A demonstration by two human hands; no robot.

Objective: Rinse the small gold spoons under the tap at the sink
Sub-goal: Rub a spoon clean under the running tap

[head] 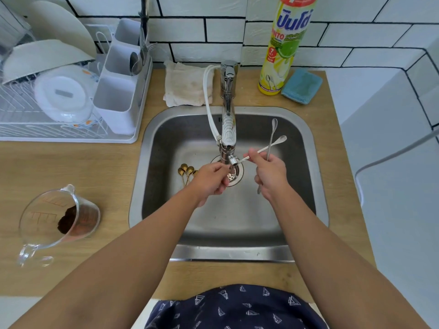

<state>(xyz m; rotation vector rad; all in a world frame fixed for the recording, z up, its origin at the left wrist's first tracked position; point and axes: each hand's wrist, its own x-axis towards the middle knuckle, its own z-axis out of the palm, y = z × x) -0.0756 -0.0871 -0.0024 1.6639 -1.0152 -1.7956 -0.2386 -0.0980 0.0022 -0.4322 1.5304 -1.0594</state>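
Note:
Several small gold spoons (186,171) lie together on the sink (306,138) floor, just left of the drain. My left hand (211,179) hovers beside them under the chrome tap (228,129), fingers curled; whether it holds anything I cannot tell. My right hand (269,175) is closed on long silver spoons (273,138), their bowls pointing up and back. One silver spoon's handle end reaches to the tap's nozzle. No running water is visible.
A dish rack (59,96) with bowls, a plate and a white cutlery holder stands at the back left. A glass measuring jug (59,217) with brown residue lies on the counter at left. A folded cloth (184,85), detergent bottle (282,48) and blue sponge (302,86) sit behind the sink.

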